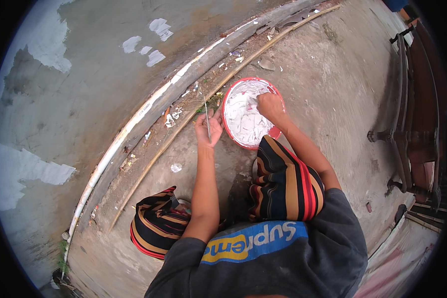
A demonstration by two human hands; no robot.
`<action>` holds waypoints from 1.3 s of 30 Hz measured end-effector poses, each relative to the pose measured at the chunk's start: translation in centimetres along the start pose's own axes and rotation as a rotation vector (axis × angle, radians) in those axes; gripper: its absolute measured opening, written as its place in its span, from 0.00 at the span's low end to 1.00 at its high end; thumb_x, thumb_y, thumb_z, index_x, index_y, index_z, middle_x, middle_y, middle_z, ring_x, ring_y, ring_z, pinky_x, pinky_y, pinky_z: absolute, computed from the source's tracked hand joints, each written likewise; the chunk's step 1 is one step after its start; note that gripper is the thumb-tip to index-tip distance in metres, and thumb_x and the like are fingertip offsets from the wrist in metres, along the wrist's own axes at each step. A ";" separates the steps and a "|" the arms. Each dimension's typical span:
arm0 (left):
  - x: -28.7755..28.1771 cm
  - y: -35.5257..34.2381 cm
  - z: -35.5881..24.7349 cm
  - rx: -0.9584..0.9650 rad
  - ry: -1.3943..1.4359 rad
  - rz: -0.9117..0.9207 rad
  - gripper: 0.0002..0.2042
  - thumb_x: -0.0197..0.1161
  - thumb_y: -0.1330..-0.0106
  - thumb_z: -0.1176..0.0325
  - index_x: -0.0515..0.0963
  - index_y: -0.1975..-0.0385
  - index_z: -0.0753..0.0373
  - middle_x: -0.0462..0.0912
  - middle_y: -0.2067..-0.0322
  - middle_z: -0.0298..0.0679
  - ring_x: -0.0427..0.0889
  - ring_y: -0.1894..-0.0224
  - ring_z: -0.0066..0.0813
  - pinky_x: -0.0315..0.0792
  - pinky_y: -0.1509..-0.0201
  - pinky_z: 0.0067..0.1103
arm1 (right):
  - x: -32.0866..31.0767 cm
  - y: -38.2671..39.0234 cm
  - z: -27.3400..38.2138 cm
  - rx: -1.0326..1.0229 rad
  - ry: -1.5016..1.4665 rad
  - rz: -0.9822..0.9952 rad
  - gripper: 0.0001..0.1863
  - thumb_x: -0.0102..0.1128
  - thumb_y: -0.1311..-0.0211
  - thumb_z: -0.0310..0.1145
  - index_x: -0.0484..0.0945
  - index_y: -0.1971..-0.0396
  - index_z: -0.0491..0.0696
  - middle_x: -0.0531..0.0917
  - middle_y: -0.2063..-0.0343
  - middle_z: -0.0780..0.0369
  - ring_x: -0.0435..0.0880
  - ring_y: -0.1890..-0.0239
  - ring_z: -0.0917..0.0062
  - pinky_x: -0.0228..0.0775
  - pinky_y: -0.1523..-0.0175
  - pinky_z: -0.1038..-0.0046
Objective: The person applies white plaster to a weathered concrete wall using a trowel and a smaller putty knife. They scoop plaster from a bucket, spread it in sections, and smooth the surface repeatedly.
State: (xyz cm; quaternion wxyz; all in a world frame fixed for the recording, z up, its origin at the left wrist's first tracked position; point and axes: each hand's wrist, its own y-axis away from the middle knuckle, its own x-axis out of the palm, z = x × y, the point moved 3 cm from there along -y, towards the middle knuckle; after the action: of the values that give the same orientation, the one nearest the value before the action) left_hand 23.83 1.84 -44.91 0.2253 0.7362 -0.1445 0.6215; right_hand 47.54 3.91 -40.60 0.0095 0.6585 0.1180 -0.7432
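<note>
Our right grip (271, 107) clenches a scraper (253, 101) at two o'clock in the bucket (224, 115); with our left grip (208, 130) holding a thin plate (207, 118) level, we should scoop paste (248, 128) shallowly.

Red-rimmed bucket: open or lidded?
Open. No lid covers the red-rimmed bucket; white paste shows inside, and the right hand is over it.

Large lettering (279, 232) stands upside down on the blue-and-yellow panel (256, 242) of the dark shirt (328, 253). Small dark print (144, 108) (too tiny to make out) marks the white pipe (111, 155) along the ground (340, 124) edge.
</note>
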 end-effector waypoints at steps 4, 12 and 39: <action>1.5 -0.1 0.7 -0.009 -0.006 -0.016 0.11 0.52 0.37 0.60 0.71 0.76 0.60 0.66 0.37 0.53 0.68 0.39 0.43 0.60 0.34 0.35 | -0.7 -0.1 4.2 -0.208 -0.070 0.105 0.03 0.58 0.59 0.27 0.81 0.83 0.46 0.81 0.82 0.54 0.84 0.77 0.63 0.75 0.72 0.64; -0.7 0.7 0.3 0.021 0.008 0.003 0.11 0.52 0.38 0.59 0.69 0.74 0.61 0.63 0.37 0.56 0.63 0.35 0.48 0.56 0.32 0.39 | -1.3 3.1 5.4 -0.298 -0.262 0.263 0.07 0.61 0.57 0.31 0.83 0.76 0.47 0.82 0.80 0.56 0.84 0.74 0.62 0.75 0.68 0.62; -1.2 2.2 0.0 -0.003 -0.072 -0.102 0.08 0.53 0.40 0.64 0.71 0.75 0.62 0.66 0.40 0.60 0.62 0.34 0.47 0.49 0.28 0.40 | 3.0 9.1 -2.2 0.008 -0.374 0.420 0.12 0.64 0.48 0.45 0.85 0.66 0.57 0.84 0.73 0.58 0.84 0.68 0.62 0.76 0.63 0.62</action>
State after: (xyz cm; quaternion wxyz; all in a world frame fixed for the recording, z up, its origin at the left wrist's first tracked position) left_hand 22.52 -0.16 -45.76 0.2521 0.7643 -0.1158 0.5822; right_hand 50.80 -4.11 -45.21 0.1821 0.5200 -0.0277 -0.8341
